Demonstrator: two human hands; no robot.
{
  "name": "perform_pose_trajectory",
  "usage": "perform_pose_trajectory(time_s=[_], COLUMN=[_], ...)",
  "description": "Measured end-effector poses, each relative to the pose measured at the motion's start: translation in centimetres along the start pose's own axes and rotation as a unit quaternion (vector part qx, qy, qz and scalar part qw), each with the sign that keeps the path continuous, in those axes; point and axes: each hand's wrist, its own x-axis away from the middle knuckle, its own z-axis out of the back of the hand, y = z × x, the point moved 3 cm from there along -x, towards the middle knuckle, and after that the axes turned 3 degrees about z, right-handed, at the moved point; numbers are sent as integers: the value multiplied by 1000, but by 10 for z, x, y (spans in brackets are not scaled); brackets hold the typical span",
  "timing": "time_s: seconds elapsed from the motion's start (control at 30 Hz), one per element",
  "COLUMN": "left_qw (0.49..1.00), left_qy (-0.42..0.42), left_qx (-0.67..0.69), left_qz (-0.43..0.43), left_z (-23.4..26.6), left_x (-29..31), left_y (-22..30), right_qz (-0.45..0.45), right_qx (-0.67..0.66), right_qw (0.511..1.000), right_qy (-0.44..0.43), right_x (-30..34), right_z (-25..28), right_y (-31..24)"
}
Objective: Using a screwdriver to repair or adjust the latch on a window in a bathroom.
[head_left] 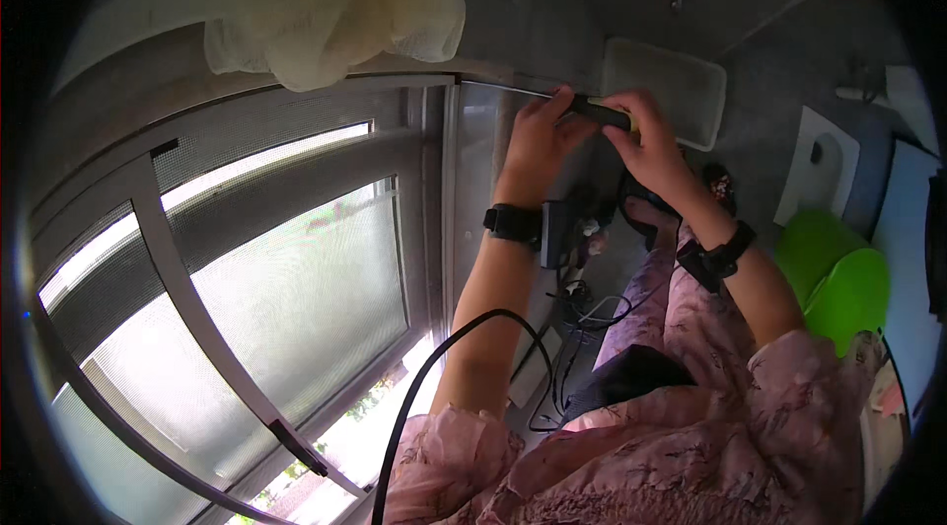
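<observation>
A screwdriver (602, 114) with a black and yellow handle lies level between my hands, its thin metal shaft pointing left. Its tip meets the upper corner of the window frame (452, 120); the exact contact there is too small to make out. My right hand (651, 142) is closed round the back of the handle, fingers curled over the top. Near the front of the handle, my left hand (538, 140) pinches the tool between thumb and fingers, close to where the shaft begins.
Sliding window panes with mesh (286, 259) fill the left side. A pale yellow cloth bundle (326, 7) hangs above them. Beyond my right hand sits a whitish plastic tub (666, 91). A green bin (834, 278) stands at right, and black cables (582, 318) run beside my legs.
</observation>
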Motion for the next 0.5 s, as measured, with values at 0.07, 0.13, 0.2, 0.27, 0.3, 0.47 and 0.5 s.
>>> perform_pose_trajectory(time_s=[0.07,0.13,0.2,0.27,0.3,0.47,0.5], left_qw=[981,980,978,979,979,982,982], left_qy=[69,68,72,67,63,86,84], left_qx=[165,172,179,182,183,139,139], left_qz=[80,78,75,68,69,98,99], left_z=[1,-3,-3,2,-2,1,-2], left_x=[-2,-1,1,3,2,4,3], left_y=[-3,-1,1,2,2,-1,-1], right_qz=[101,22,-58,-462,-462,51,50], right_qx=[60,-2,-68,-261,-260,33,35], right_qw=[993,999,995,844,844,998,998], right_qy=[25,31,34,-79,-76,26,27], right_x=[-1,2,0,-1,3,-3,-2], right_z=[0,-3,0,1,-1,-4,-3], right_y=[-4,0,-2,-4,0,-7,-4])
